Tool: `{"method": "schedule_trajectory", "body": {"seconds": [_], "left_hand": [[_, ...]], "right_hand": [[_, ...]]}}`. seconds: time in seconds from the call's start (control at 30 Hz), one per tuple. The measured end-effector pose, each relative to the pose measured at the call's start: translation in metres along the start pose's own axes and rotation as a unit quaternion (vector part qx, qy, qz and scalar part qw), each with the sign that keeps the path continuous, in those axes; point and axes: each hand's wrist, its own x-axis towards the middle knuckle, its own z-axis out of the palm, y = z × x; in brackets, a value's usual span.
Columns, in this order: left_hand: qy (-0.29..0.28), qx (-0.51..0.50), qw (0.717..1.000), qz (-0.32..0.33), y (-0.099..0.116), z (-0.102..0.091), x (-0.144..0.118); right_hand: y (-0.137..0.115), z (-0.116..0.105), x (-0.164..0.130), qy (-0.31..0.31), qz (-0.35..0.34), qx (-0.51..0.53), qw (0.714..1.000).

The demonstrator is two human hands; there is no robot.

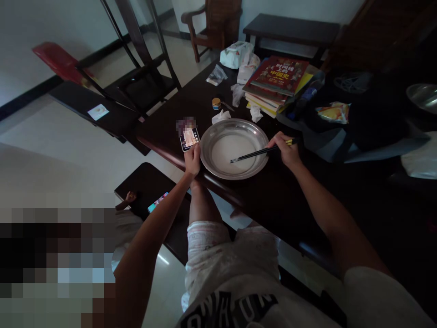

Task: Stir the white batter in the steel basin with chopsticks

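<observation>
A wide, shallow metal basin (pixel 207 167) sits near the front edge of the dark table, with a smooth whitish mixture (pixel 225 146) in its bottom. My left hand (pixel 193 160) is closed at the basin's left rim, its thumb up against the edge. Black chopsticks (pixel 254 154) with gold-coloured ends are gripped in my right hand (pixel 283 148) over the right rim. Their tips slant down to the mixture and carry some white stuff. Just beyond my left hand, a lit phone (pixel 190 139) lies on the table, partly blurred out.
Behind the basin are crumpled tissues (pixel 221 117), a small jar (pixel 216 104) and stacked books (pixel 276 77). Plastic bags (pixel 236 54) stand farther back. A snack packet (pixel 333 112) lies to the right. At left, another person's hand (pixel 130 197) rests on a bench (pixel 136 182) near a second phone (pixel 157 202).
</observation>
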Motion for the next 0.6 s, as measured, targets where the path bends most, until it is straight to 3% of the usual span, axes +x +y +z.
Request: {"method": "schedule_trajectory", "body": {"seconds": [0.07,0.23,0.37,0.53,0.6], "left_hand": [[-0.002,0.0,1.0,0.005,-0.001,0.0,0.0],[0.005,0.004,1.0,0.005,-0.004,0.0,0.0],[0.006,-0.003,1.0,-0.005,-0.005,0.0,0.0],[0.002,0.0,1.0,0.005,-0.005,0.0,0.0],[-0.004,0.009,1.0,0.009,-0.004,0.0,0.0]], "right_hand": [[-0.002,0.0,0.001,-0.014,-0.011,-0.017,1.0],[-0.002,-0.007,0.001,0.03,-0.021,-0.013,0.999],[-0.003,-0.007,0.001,-0.041,-0.029,-0.034,0.998],[0.0,-0.009,0.005,0.042,-0.021,-0.033,0.998],[0.0,-0.01,0.005,0.023,-0.014,-0.007,1.0]]}}
